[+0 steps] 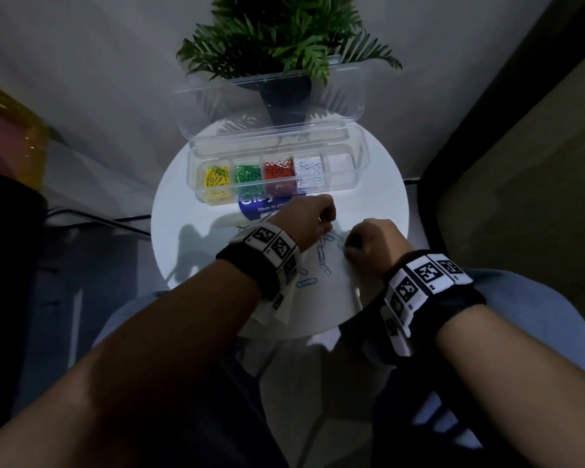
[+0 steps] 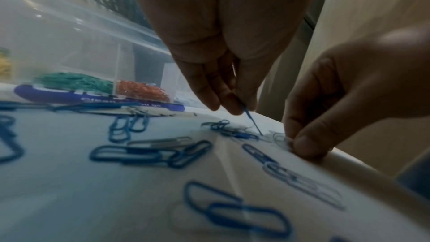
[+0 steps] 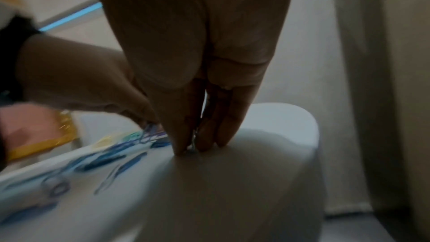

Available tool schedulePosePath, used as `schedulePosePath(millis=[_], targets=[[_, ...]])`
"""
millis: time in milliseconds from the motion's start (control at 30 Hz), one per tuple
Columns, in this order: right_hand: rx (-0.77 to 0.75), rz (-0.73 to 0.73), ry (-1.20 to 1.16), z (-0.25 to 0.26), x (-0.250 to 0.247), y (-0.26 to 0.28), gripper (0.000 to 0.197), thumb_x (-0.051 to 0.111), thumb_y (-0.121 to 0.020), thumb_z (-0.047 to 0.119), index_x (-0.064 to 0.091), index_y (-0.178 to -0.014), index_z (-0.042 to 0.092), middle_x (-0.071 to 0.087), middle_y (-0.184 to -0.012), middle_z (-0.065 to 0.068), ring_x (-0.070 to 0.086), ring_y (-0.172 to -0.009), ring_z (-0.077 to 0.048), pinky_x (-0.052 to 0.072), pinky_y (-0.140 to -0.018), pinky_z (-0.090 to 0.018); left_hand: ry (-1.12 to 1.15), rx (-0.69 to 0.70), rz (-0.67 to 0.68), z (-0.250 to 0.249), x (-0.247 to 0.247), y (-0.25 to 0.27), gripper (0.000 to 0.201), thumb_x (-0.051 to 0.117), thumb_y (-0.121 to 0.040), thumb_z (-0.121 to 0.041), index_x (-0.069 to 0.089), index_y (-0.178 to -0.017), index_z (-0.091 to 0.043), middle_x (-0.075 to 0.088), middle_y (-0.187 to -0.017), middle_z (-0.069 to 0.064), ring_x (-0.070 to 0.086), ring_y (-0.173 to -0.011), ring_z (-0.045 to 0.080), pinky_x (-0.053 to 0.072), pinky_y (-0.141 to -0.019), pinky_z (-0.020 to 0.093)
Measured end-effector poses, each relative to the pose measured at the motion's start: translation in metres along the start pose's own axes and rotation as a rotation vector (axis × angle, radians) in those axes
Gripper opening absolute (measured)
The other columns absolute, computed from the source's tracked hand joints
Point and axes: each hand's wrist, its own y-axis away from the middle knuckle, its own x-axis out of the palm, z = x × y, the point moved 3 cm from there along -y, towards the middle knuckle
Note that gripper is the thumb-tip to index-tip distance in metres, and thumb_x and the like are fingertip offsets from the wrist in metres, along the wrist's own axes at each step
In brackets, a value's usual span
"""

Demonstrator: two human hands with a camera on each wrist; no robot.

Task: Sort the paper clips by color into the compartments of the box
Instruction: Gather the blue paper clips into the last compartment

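Note:
A clear box [image 1: 361, 170] stands at the back of the round white table [image 1: 190, 231], with yellow [image 1: 217, 179], green [image 1: 248, 175], red [image 1: 277, 170] and white clips [image 1: 308, 168] in separate compartments; its rightmost compartment [image 1: 341, 163] looks empty. Several blue paper clips [image 1: 323, 260] lie on a white paper sheet [image 1: 335, 292] near the front. My left hand [image 1: 328, 228] hovers over them and pinches one blue clip [image 2: 252, 122] that hangs point down. My right hand [image 1: 347, 246] presses its fingertips [image 3: 181, 146] onto the sheet, pinching a pale clip [image 2: 280, 138].
The box's open lid [image 1: 271, 96] leans back against a potted green plant [image 1: 284, 45]. A blue round sticker [image 1: 250, 207] lies just in front of the box. The paper overhangs the table's front edge above my knees. A dark wall panel [image 1: 487, 163] stands at the right.

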Motion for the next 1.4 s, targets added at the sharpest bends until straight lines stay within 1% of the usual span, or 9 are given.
schedulePosePath(millis=[267,333,467,800,933,1100,1167,1233,1400], targets=[[0.154,-0.073,-0.255,-0.024,-0.009,-0.004,0.012,0.07,-0.077,0.016,0.064,-0.066,0.017,0.069,-0.08,-0.006,0.06,-0.073,-0.021,0.045,-0.06,-0.021,0.024,0.029,0.04,-0.004,0.001,0.001,0.023,0.062,-0.086,-0.01,0.067,-0.109,-0.01,0.063,-0.111,0.006,0.062,-0.093,0.019,0.036,-0.078,0.015],[0.144,-0.099,-0.281,-0.027,-0.013,-0.006,0.011,0.069,-0.077,0.014,0.065,-0.067,0.015,0.071,-0.083,-0.01,0.063,-0.076,-0.024,0.049,-0.067,-0.024,-0.096,0.08,0.13,-0.01,0.009,-0.003,0.027,0.061,-0.087,-0.012,0.066,-0.113,-0.013,0.06,-0.116,0.007,0.059,-0.101,0.022,0.039,-0.088,0.022],[0.118,-0.118,-0.253,-0.031,-0.014,-0.009,0.009,0.07,-0.076,0.012,0.065,-0.069,0.013,0.068,-0.079,-0.006,0.057,-0.071,-0.014,0.037,-0.053,-0.004,-0.333,0.152,0.256,-0.013,0.024,-0.006,0.027,0.057,-0.087,-0.01,0.063,-0.113,-0.011,0.056,-0.115,0.01,0.057,-0.105,0.03,0.047,-0.088,0.037],[0.083,-0.125,-0.261,-0.028,-0.012,-0.01,0.006,0.07,-0.076,0.012,0.069,-0.078,0.006,0.062,-0.075,-0.001,0.055,-0.072,-0.014,0.035,-0.055,-0.006,-0.321,0.091,0.214,0.013,0.012,0.005,0.026,0.053,-0.089,-0.01,0.057,-0.115,-0.012,0.056,-0.116,0.009,0.055,-0.107,0.027,0.041,-0.091,0.033],[0.068,-0.112,-0.248,-0.021,-0.01,-0.011,0.009,0.069,-0.078,0.013,0.069,-0.082,0.005,0.061,-0.077,-0.001,0.054,-0.074,-0.013,0.035,-0.055,-0.004,-0.306,0.124,0.146,0.014,0.002,0.011,0.022,0.05,-0.092,-0.016,0.063,-0.11,-0.017,0.059,-0.114,0.007,0.056,-0.107,0.026,0.043,-0.091,0.036],[0.06,-0.113,-0.245,-0.014,-0.01,-0.011,0.007,0.069,-0.078,0.013,0.069,-0.081,0.007,0.061,-0.076,-0.002,0.053,-0.074,-0.013,0.033,-0.055,0.0,0.002,0.1,-0.179,0.022,-0.025,0.025,0.013,0.056,-0.087,-0.013,0.066,-0.094,-0.014,0.066,-0.098,0.004,0.061,-0.089,0.02,0.046,-0.081,0.03],[0.068,-0.108,-0.252,-0.014,-0.01,-0.012,0.006,0.069,-0.078,0.013,0.069,-0.081,0.008,0.061,-0.076,-0.001,0.053,-0.074,-0.013,0.034,-0.055,0.001,0.108,0.089,-0.101,0.016,-0.023,0.032,0.012,0.057,-0.089,-0.008,0.065,-0.098,-0.011,0.061,-0.097,0.003,0.056,-0.077,0.012,0.041,-0.069,0.018],[0.073,-0.107,-0.267,-0.014,-0.009,-0.012,0.006,0.07,-0.078,0.013,0.069,-0.081,0.009,0.061,-0.076,-0.001,0.053,-0.072,-0.013,0.035,-0.055,0.0,-0.013,0.148,0.072,0.007,-0.009,0.037,0.018,0.06,-0.088,-0.01,0.065,-0.105,-0.012,0.056,-0.1,0.0,0.051,-0.076,0.008,0.036,-0.07,0.014],[0.061,-0.11,-0.301,-0.017,-0.008,-0.011,0.007,0.071,-0.076,0.012,0.066,-0.074,0.015,0.062,-0.074,-0.001,0.054,-0.07,-0.013,0.036,-0.056,-0.001,-0.418,0.271,0.385,-0.005,0.03,0.038,0.03,0.052,-0.093,-0.017,0.059,-0.122,-0.012,0.049,-0.123,0.008,0.057,-0.105,0.027,0.045,-0.088,0.033]])
